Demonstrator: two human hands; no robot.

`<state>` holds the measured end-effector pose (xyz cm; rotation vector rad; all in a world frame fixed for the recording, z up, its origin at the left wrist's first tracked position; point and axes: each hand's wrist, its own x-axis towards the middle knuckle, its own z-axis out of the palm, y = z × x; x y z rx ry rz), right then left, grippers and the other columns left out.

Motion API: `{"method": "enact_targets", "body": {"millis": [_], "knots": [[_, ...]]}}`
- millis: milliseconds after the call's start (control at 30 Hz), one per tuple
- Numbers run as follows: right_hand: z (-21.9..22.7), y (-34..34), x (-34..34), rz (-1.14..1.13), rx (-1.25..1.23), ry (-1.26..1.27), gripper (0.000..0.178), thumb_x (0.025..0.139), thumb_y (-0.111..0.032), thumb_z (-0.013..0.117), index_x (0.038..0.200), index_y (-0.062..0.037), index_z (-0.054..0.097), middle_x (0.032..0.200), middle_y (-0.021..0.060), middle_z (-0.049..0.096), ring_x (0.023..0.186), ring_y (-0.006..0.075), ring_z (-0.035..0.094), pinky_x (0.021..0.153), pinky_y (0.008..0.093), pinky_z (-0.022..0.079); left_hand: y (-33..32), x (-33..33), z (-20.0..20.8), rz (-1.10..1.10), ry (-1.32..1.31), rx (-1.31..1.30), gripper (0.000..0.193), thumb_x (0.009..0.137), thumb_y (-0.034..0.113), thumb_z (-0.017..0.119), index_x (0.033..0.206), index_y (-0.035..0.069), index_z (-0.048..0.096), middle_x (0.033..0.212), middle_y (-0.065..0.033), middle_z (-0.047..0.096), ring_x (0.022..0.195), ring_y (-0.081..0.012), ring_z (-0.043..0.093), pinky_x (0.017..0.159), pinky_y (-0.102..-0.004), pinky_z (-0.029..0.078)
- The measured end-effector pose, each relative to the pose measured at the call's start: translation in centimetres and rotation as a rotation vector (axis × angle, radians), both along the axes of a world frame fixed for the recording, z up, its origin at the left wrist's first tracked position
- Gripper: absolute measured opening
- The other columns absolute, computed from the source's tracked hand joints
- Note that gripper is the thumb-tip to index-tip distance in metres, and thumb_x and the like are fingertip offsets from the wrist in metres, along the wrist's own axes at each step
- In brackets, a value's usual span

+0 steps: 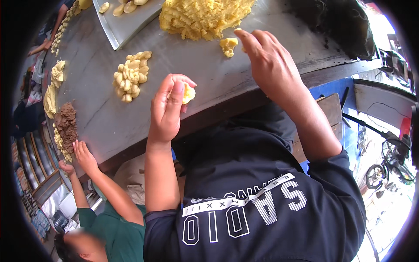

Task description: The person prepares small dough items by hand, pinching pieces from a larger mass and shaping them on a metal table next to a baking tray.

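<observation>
Left hand (168,105) is curled closed around a piece of yellow dough (188,93), held above the near edge of the grey table (192,61); right hand (264,54) reaches over the tabletop with its fingers bent, just beside a small lump (228,46), though whether the fingertips pinch anything one cannot tell; beyond it sits a large yellow mound (205,19); to the left lie a heap of smooth pale pieces (132,76) and a metal tray (127,28); a co-worker's hand (86,156) is near brown dough (66,126).

Head-worn fisheye — looking down, close.
</observation>
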<state>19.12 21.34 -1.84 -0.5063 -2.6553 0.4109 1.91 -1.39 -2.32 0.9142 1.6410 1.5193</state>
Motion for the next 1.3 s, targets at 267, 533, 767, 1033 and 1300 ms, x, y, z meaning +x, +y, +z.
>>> {"method": "enact_targets", "body": {"millis": [267, 533, 767, 1033, 1300], "knots": [[1.9, -0.4, 0.2, 0.137, 0.046, -0.05, 0.038, 0.095, -0.001, 0.072, 0.132, -0.0067, 0.079, 0.108, 0.0085, 0.078, 0.105, 0.0313, 0.075, 0.093, 0.0431, 0.062, 0.3, -0.4, -0.4, -0.065, 0.05, 0.11, 0.027, 0.121, 0.029, 0.065, 0.11, 0.005, 0.072, 0.098, 0.0, 0.068, 0.077, -0.005, 0.053, 0.066, -0.0232, 0.043], [0.4, -2.1, -0.2, 0.216, -0.002, 0.127, 0.012, 0.092, -0.011, 0.075, 0.103, -0.0109, 0.079, 0.094, 0.0046, 0.078, 0.093, 0.0291, 0.075, 0.087, 0.0428, 0.062, 0.9, 0.1, -0.3, 0.0, 0.424, 0.018, 0.057, 0.061, 0.013, 0.114, 0.099, 0.004, 0.073, 0.085, 0.0014, 0.073, 0.077, -0.0087, 0.066, 0.069, -0.0303, 0.055], [3.6, -5.1, -1.9, 0.256, -0.599, 0.025, 0.052, 0.084, -0.011, 0.092, 0.131, -0.0104, 0.071, 0.099, 0.0092, 0.076, 0.101, 0.0307, 0.079, 0.091, 0.0449, 0.063, 1.1, 1.0, -0.1, -0.045, 0.422, 0.028, 0.06, 0.055, 0.025, 0.115, 0.086, 0.006, 0.068, 0.082, -0.007, 0.072, 0.075, -0.0268, 0.073, 0.069, -0.0392, 0.059], [3.2, -4.1, -3.3, 0.326, -0.386, 0.192, 0.038, 0.091, -0.021, 0.087, 0.125, -0.0086, 0.077, 0.116, 0.0136, 0.077, 0.114, 0.0381, 0.075, 0.097, 0.0487, 0.061, 1.4, 1.9, -0.2, 0.01, 0.386, -0.105, 0.056, 0.062, 0.031, 0.113, 0.078, 0.007, 0.066, 0.068, -0.0011, 0.066, 0.064, -0.0182, 0.068, 0.065, -0.0372, 0.056], [0.5, -1.0, -1.1, 0.221, 0.035, -0.113, 0.022, 0.092, -0.009, 0.076, 0.114, -0.0066, 0.076, 0.121, 0.0104, 0.072, 0.117, 0.0326, 0.071, 0.093, 0.0457, 0.063, 0.7, -0.3, -1.0, -0.073, 0.13, 0.212, 0.056, 0.08, 0.029, 0.107, 0.077, 0.006, 0.056, 0.078, -0.0016, 0.055, 0.079, -0.0116, 0.054, 0.07, -0.0311, 0.044]]}}
